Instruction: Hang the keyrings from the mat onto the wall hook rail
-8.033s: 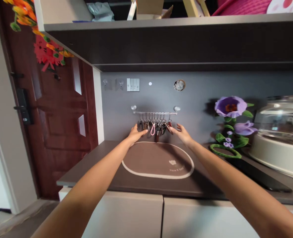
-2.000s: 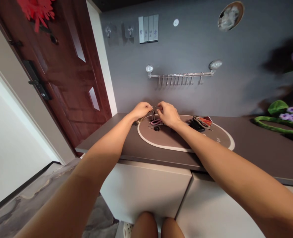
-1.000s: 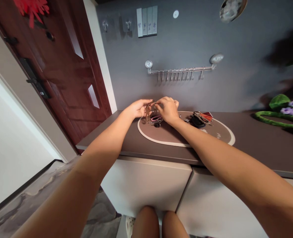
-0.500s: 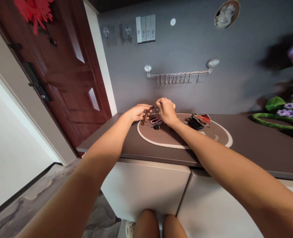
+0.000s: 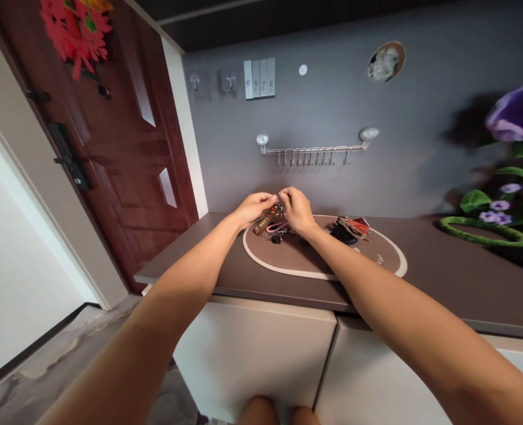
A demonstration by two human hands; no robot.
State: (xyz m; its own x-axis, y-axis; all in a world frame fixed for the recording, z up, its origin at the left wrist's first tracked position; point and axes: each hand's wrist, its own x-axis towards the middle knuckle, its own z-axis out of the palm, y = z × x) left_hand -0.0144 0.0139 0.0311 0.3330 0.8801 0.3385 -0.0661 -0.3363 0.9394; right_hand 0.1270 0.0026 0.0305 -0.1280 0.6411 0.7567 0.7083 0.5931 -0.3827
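My left hand (image 5: pixel 256 208) is closed in a pinch on a brown keychain strap (image 5: pixel 265 222) with pale "LOVE" lettering, which hangs below the fingers over the mat. Close beside it, my right hand (image 5: pixel 297 211) is closed too, its thumb and fingertips almost meeting the left ones. Small metal keys (image 5: pixel 281 209) show under the right fingertips; the exact grip is hidden. Under the hands, a pink loop (image 5: pixel 278 227) and a black key fob (image 5: pixel 276 239) lie on the oval brown mat (image 5: pixel 288 267) with a pale border.
Right of my hands, a black pouch (image 5: pixel 343 234) and an orange-red item (image 5: pixel 358 225) lie on the mat. A rail with hooks (image 5: pixel 314 151) is fixed to the grey wall behind. Purple artificial flowers (image 5: pixel 496 212) stand at the right; a dark red door (image 5: pixel 124 136) is at the left.
The view has tilted up slightly. My hands have come closer together, fingertips nearly touching, and the strap has turned so that its lettering shows.
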